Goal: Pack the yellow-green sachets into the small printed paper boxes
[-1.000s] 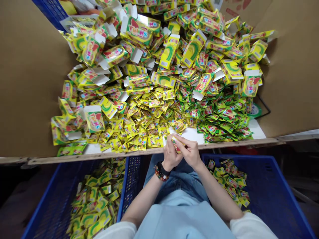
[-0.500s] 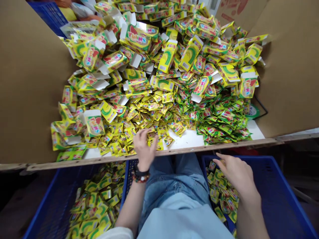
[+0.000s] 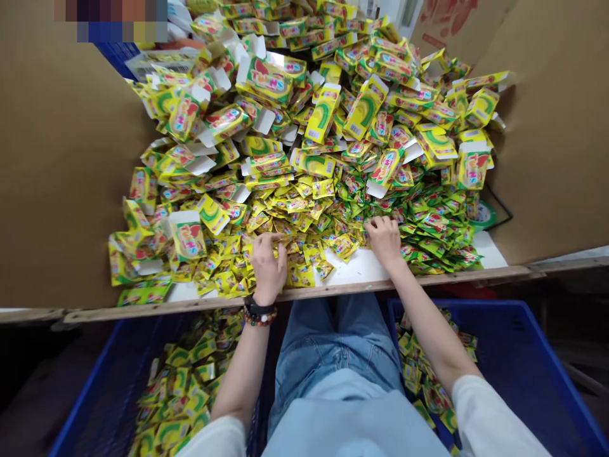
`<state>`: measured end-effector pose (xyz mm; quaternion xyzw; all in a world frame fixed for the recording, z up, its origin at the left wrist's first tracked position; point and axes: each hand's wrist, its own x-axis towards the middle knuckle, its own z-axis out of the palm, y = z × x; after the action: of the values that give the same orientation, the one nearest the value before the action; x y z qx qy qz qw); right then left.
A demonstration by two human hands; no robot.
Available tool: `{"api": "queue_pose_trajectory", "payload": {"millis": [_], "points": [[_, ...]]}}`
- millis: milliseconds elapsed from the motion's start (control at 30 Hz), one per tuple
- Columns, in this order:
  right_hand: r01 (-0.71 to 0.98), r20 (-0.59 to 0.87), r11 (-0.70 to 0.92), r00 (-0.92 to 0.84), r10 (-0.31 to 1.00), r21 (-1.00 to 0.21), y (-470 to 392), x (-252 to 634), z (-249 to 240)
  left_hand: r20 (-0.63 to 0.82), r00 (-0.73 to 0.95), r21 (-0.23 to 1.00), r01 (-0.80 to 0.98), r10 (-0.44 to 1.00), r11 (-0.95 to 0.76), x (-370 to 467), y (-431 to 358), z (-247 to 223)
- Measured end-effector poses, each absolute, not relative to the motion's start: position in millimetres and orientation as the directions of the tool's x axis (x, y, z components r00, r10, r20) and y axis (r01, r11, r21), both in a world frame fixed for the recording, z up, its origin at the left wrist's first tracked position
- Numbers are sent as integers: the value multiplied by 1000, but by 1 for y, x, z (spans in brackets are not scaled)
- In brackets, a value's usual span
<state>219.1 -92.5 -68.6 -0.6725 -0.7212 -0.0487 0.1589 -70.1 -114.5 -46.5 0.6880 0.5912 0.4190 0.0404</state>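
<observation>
My left hand (image 3: 269, 263) is among the yellow sachets (image 3: 297, 276) near the table's front edge. Its fingers are bent and closed, and what they hold cannot be made out. My right hand (image 3: 384, 241) reaches to where yellow sachets meet the green sachets (image 3: 431, 222). The curled fingertips there hide whatever they grip. Behind both hands rises a big heap of small yellow-and-green printed boxes (image 3: 269, 79), many with white end flaps standing out.
Cardboard walls (image 3: 556, 146) flank the heap. A wooden strip (image 3: 342, 287) edges the white tabletop (image 3: 361, 266). Below, a left blue crate (image 3: 90, 387) and a right blue crate (image 3: 518, 368) hold filled yellow boxes. A green tape roll (image 3: 483, 216) lies at the right.
My right hand has moved from above the right crate up and left to the sachets. My left hand has shifted slightly left and its fingers have closed in.
</observation>
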Motion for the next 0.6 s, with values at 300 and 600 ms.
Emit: {"api": "queue_pose_trajectory", "payload": {"millis": [300, 600], "points": [[-51, -2, -8, -123, 992, -999, -156, 177, -57, 265, 256, 888, 310, 930, -338, -4, -134, -61], [-193, -111, -153, -210, 971, -969, -167, 163, -50, 192, 427, 926, 220, 884, -308, -4, -155, -49]]}}
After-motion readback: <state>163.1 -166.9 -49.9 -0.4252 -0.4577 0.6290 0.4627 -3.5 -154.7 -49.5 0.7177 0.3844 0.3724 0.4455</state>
